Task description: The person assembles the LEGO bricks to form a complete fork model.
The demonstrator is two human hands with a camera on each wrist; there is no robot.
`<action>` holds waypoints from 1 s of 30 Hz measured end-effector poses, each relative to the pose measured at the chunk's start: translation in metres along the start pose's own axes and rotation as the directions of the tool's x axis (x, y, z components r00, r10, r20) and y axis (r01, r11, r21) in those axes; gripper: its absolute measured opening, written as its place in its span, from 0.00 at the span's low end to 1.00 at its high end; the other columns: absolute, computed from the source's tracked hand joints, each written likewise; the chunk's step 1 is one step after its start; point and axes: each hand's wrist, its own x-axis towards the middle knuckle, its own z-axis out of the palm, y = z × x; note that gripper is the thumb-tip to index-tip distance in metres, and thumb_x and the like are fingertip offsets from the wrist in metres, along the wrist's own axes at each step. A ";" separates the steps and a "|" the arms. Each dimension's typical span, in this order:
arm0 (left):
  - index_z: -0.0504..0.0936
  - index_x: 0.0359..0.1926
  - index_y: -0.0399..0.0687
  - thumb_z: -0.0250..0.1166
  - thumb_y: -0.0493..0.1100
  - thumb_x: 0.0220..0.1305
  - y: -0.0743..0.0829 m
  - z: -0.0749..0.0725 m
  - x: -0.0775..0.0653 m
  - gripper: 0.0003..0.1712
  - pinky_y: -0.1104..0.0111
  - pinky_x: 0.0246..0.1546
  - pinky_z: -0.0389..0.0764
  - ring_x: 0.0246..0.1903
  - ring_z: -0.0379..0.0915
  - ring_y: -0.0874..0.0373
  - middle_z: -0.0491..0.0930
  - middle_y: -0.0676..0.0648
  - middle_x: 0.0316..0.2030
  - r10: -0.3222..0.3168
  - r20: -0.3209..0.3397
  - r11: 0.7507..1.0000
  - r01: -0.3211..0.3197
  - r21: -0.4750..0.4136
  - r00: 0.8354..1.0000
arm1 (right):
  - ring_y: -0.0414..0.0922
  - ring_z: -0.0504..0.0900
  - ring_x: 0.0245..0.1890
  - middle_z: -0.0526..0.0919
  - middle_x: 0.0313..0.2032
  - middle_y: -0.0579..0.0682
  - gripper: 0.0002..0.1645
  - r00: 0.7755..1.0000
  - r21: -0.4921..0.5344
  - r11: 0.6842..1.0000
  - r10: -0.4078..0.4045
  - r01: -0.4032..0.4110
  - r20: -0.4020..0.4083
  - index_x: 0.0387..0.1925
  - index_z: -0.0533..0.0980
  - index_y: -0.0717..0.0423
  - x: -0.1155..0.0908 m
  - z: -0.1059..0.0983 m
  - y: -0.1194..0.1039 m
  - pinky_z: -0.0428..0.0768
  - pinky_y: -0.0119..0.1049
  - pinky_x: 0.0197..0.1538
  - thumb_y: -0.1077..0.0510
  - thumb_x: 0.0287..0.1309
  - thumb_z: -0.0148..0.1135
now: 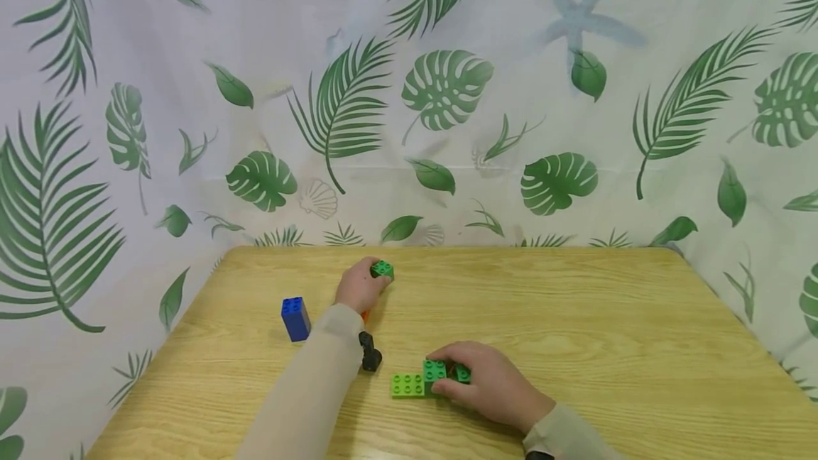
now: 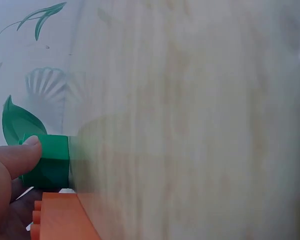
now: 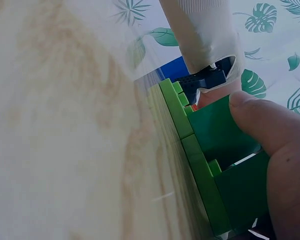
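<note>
Near the back edge of the table, my left hand [image 1: 360, 287] pinches a green toy block [image 1: 383, 270] between thumb and fingers. In the left wrist view the thumb lies on the block's side, and an orange block [image 2: 65, 217] sits just nearer. My right hand [image 1: 491, 383], at the table's front middle, grips a dark green block [image 1: 434, 370] standing on light green flat bricks [image 1: 407, 386]. A second dark green block [image 1: 463, 373] stands on them under the hand, partly hidden. In the right wrist view two flat bricks [image 3: 177, 112] meet end to end.
A tall blue block [image 1: 295, 319] stands upright left of my left forearm. The wooden table [image 1: 575, 304] reaches back to a leaf-print cloth [image 1: 479, 211]. A black wrist camera [image 1: 368, 352] juts from the left sleeve.
</note>
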 end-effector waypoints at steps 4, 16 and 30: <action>0.74 0.69 0.48 0.65 0.47 0.72 -0.004 -0.003 -0.003 0.28 0.53 0.53 0.76 0.53 0.76 0.47 0.78 0.42 0.60 0.043 0.028 0.999 -0.044 0.031 0.999 | 0.37 0.79 0.53 0.81 0.52 0.32 0.29 1.000 0.009 1.000 -0.003 0.003 0.000 0.58 0.80 0.35 0.000 0.001 0.000 0.78 0.47 0.57 0.28 0.62 0.60; 0.74 0.70 0.52 0.64 0.47 0.72 0.006 -0.012 -0.029 0.27 0.50 0.60 0.72 0.61 0.72 0.48 0.75 0.45 0.64 0.117 0.111 0.988 -0.127 0.087 0.987 | 0.38 0.79 0.54 0.81 0.53 0.33 0.30 1.000 0.026 1.000 0.002 -0.003 0.018 0.59 0.80 0.35 -0.001 0.000 0.001 0.78 0.47 0.57 0.28 0.62 0.60; 0.77 0.66 0.52 0.63 0.45 0.71 0.025 -0.022 -0.083 0.24 0.54 0.54 0.76 0.53 0.75 0.53 0.79 0.50 0.55 0.314 0.171 0.940 -0.331 0.084 0.934 | 0.37 0.79 0.54 0.81 0.53 0.32 0.30 1.000 0.026 1.000 0.005 -0.006 0.016 0.58 0.80 0.35 0.002 0.000 0.002 0.78 0.47 0.57 0.27 0.61 0.60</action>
